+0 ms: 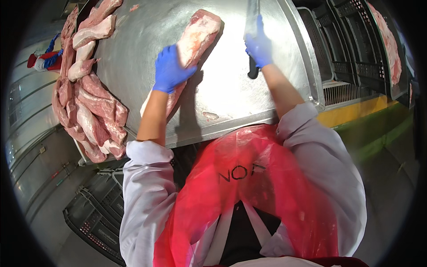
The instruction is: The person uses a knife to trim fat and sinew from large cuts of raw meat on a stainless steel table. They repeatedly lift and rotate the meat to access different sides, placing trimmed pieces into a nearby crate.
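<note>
Pale wall panels stand left, grey floor lies right.

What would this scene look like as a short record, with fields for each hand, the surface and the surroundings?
Left hand: blue-gloved, laid on a long slab of meat, thumb spread
Right hand: blue-gloved, motion-blurred, gripping a black-handled knife, blade pointing away from the person
Surface: shiny metal table with a raised rim
Left side: heap of meat pieces
Right side: black crates
Clothing: red see-through apron, white sleeves
Background: another person, far left
</note>
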The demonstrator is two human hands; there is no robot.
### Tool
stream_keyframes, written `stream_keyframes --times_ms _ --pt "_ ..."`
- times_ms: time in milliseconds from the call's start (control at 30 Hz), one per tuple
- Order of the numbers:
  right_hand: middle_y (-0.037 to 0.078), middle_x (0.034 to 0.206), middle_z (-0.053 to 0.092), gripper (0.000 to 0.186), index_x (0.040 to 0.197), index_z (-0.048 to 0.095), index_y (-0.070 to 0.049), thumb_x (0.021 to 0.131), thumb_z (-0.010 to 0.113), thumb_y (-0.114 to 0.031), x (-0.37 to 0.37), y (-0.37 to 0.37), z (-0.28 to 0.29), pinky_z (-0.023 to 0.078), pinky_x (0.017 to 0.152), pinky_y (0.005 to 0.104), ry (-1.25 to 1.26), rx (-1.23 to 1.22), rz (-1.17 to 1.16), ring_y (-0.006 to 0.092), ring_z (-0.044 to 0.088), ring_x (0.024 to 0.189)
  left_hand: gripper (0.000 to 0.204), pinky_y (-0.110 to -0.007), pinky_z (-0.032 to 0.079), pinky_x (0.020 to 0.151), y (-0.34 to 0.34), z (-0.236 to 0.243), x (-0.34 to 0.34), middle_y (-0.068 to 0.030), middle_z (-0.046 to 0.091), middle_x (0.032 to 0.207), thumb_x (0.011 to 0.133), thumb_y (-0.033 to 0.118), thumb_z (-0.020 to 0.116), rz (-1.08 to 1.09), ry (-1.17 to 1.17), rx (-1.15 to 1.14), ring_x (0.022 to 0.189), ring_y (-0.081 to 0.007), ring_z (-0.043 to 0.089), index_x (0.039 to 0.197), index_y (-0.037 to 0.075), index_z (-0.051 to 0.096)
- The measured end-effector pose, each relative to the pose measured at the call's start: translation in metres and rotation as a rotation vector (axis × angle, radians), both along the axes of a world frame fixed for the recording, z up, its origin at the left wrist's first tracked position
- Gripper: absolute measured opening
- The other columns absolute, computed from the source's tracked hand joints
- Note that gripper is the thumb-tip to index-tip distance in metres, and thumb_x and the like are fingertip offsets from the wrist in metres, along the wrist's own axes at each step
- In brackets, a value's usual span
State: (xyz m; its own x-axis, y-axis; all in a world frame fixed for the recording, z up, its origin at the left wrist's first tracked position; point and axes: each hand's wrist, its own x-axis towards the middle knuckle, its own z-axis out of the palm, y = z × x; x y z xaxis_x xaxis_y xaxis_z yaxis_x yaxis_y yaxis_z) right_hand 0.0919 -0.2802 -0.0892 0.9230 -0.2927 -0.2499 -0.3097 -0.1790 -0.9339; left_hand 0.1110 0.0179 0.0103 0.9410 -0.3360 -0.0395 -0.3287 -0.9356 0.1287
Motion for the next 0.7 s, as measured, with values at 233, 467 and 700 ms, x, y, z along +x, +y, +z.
stream_keyframes --times_ms 233,467,700 --pt "0.012 0.075 0.07 0.083 0.162 0.01 -0.029 0.094 0.058 -0.022 0.001 -0.007 0.022 0.06 0.066 0.0355 0.036 -0.023 -0.035 0.0206 0.071 0.061 0.032 -0.048 0.054 0.084 -0.128 -0.032 0.081 -0.0225 0.07 0.1 0.087 0.035 0.067 -0.061 0.013 0.173 0.098 -0.0372 0.068 0.096 0.004 0.072" --pt "0.009 0.076 0.068 0.082 0.163 0.008 -0.027 0.096 0.056 -0.022 -0.007 -0.017 0.027 0.059 0.066 0.0348 0.067 0.144 0.077 0.0191 0.066 0.057 0.032 -0.04 0.055 0.085 -0.132 -0.005 0.094 -0.0219 0.073 0.1 0.086 0.031 0.062 0.206 0.26 -0.199 0.096 -0.0372 0.07 0.098 0.004 0.074" --pt "0.013 0.078 0.068 0.076 0.162 0.017 -0.032 0.098 0.056 -0.023 0.05 0.002 0.041 0.058 0.059 0.0343 -0.151 0.124 0.331 0.0192 0.064 0.058 0.028 -0.036 0.054 0.073 -0.099 -0.015 0.102 -0.0151 0.072 0.079 0.082 0.026 0.071 0.298 0.228 -0.323 0.075 -0.0224 0.069 0.092 0.0 0.072"
